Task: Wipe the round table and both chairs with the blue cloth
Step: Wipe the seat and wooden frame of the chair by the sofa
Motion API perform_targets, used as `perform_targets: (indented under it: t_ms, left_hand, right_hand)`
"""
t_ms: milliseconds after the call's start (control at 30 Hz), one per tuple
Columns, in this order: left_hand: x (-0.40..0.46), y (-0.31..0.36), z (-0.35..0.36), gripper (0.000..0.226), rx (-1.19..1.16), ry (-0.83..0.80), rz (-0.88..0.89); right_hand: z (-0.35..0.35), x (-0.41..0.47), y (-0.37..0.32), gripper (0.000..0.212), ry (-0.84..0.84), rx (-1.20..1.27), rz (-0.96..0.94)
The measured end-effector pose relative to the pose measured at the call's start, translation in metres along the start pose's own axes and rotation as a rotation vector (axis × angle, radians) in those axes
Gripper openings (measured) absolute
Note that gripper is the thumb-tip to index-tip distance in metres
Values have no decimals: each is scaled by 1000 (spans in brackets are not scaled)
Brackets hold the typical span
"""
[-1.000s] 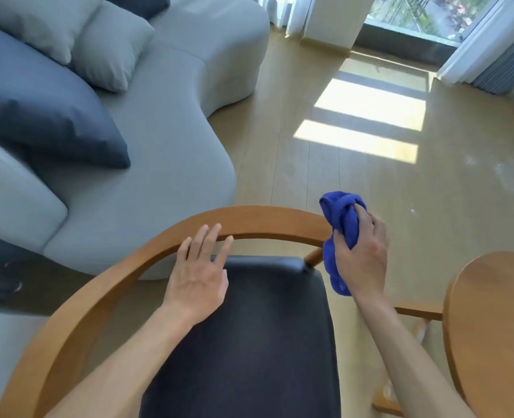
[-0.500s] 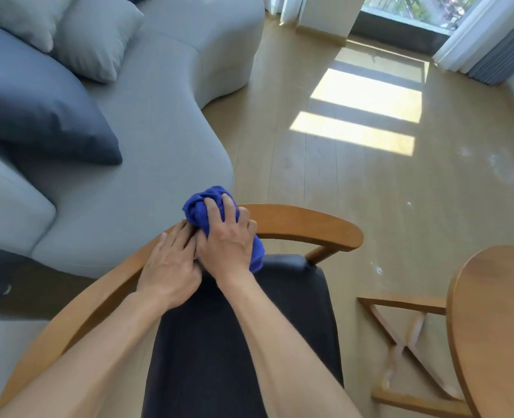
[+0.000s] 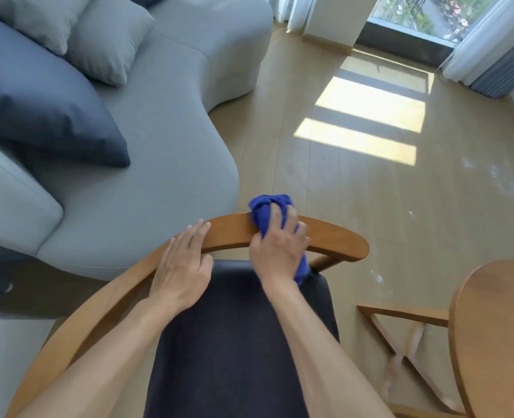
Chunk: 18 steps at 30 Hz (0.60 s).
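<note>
Gripping bunched blue cloth [image 3: 267, 211] on curved wooden chair [image 3: 334, 236], right hand [image 3: 276, 251]; left hand [image 3: 183, 267] flat.

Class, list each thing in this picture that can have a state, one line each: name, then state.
blue cloth: bunched, pressed on the rail
right hand: grips the cloth
left hand: flat on the rail
chair rail: being wiped
round table: untouched
curtain: drawn aside

Grey sofa [image 3: 159, 140] fills my ten o'clock. On it: dark navy cushion [image 3: 44, 116], two light grey cushions [image 3: 111, 37] behind it. Wood floor [image 3: 370, 206] ahead, sunlit patches [image 3: 367, 119] at one o'clock. Window [image 3: 424, 13] beyond, white and grey curtains [image 3: 497, 55] at two o'clock.
</note>
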<state>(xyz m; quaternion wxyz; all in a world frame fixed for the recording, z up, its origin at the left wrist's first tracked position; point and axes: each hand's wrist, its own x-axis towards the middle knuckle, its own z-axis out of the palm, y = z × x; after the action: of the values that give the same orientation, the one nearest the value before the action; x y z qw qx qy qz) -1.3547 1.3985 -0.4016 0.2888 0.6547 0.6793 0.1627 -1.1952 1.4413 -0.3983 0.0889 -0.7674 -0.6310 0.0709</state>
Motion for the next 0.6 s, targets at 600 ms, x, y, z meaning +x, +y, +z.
perform_targets:
  t_ms: [600]
  left_hand:
    - [31,-1,-13,68,380,48,12]
  right_hand:
    - [33,9,3,61,-350,60,-532]
